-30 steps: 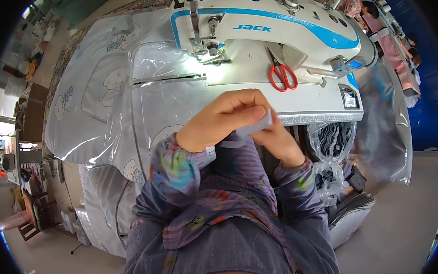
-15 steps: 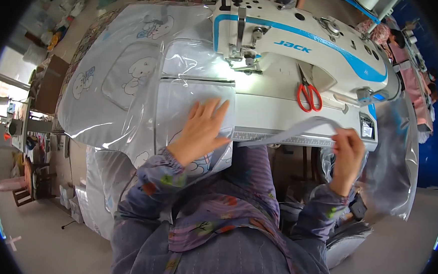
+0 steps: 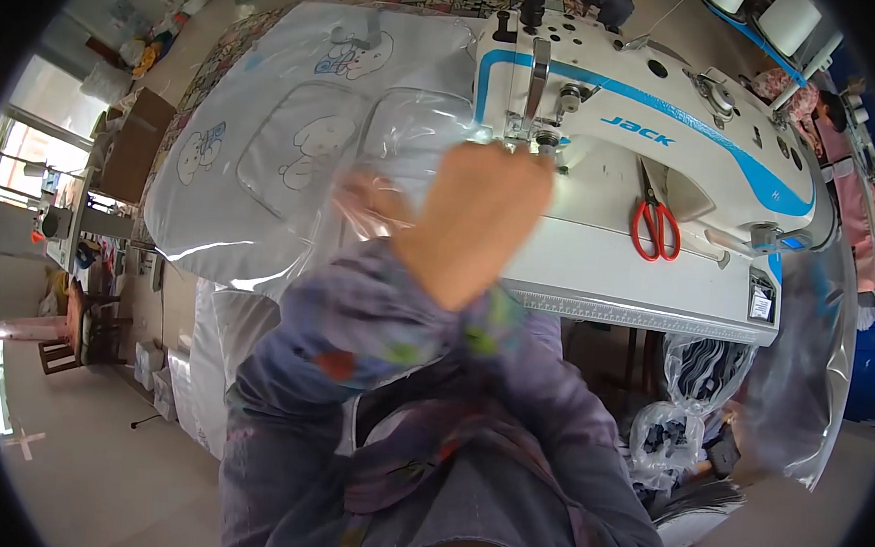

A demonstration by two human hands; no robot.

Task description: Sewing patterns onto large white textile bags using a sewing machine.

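Observation:
A white and blue sewing machine point(image 3: 700, 154) stands at the right with its needle area at its left end. My right hand point(image 3: 486, 211) is raised just in front of the needle area, its fingers curled forward and away from view. What they hold is hidden. Lower and to the left, my left hand point(image 3: 374, 201) is smeared by motion over the glossy plastic-covered pale grey fabric point(image 3: 243, 91), partly behind my right forearm. Printed cartoon animals and dark-piped panels mark the fabric. The grey strip is out of sight.
Red-handled scissors point(image 3: 655, 232) lie on the machine bed, right of my hands. A ruler strip point(image 3: 606, 308) runs along the table's front edge. Clear plastic sheeting point(image 3: 804, 346) hangs at the right. Thread cones point(image 3: 788, 24) stand top right, and another person point(image 3: 604, 1) is behind the machine.
My right hand has swung from the right, where it held the grey strip, up and left to the needle area. My left hand has shifted up and left. The view has moved, too.

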